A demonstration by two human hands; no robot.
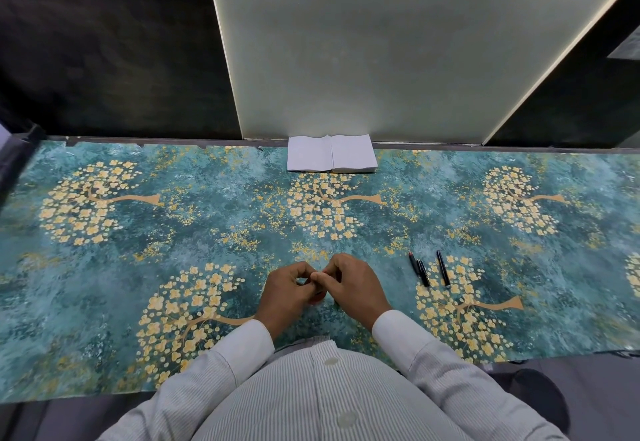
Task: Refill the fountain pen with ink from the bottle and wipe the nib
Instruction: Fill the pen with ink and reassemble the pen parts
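Note:
My left hand (287, 290) and my right hand (355, 286) meet at the near middle of the table, fingertips together. Both are closed around a small object with red parts (317, 298), which appears to be the ink bottle. The fingers hide most of it. To the right lie three black fountain pen pieces: a thin one with a reddish tip (412, 262), a thicker one touching it (423, 273), and a separate long one (443, 269). None of them is touched by either hand.
A stack of white tissues (331, 158) lies at the back edge against a pale wall panel (381, 59). The table wears a teal cloth with golden trees (173, 219). Dark walls stand to the left and right.

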